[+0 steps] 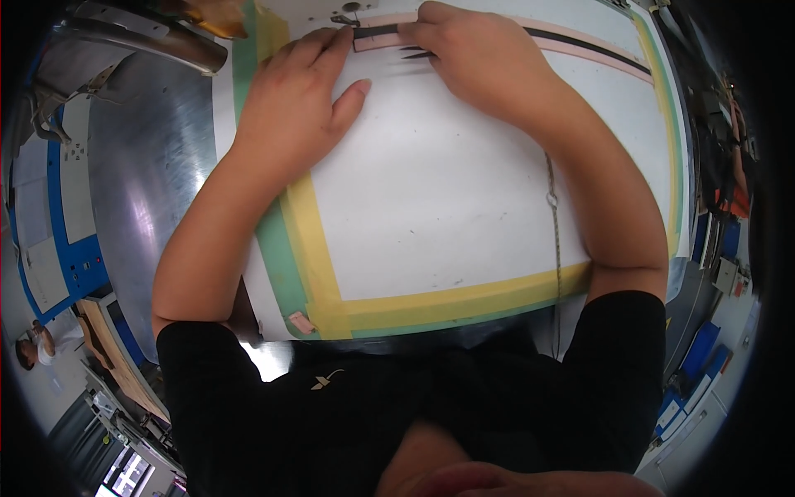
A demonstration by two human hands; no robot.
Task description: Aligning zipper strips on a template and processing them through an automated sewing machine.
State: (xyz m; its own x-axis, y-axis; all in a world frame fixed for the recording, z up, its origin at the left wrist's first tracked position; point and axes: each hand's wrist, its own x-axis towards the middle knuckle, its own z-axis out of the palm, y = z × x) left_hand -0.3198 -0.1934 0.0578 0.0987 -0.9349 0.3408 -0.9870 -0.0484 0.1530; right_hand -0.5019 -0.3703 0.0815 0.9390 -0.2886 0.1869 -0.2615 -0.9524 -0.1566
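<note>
A long pale pink strip (pixel 588 51) with a black band (pixel 546 35) along its middle runs across the far side of the white work surface. My left hand (pixel 294 99) lies flat with its fingers stretched, the fingertips at the strip's left end and the thumb held apart. Just to the right, my right hand (pixel 480 58) is closed, its fingertips pressing on the black band. Two thin dark points stick out leftward from under that hand, looking like the tips of tweezers (pixel 416 53); the rest of them is hidden in the palm.
Yellow tape (pixel 447 296) and green tape (pixel 286 265) border the white sheet. A small pink piece (pixel 302 322) lies at the near left corner. A cord (pixel 555 232) hangs beside my right forearm. At the far left are a metal cylinder (pixel 149 41) and a shiny metal plate (pixel 149 157).
</note>
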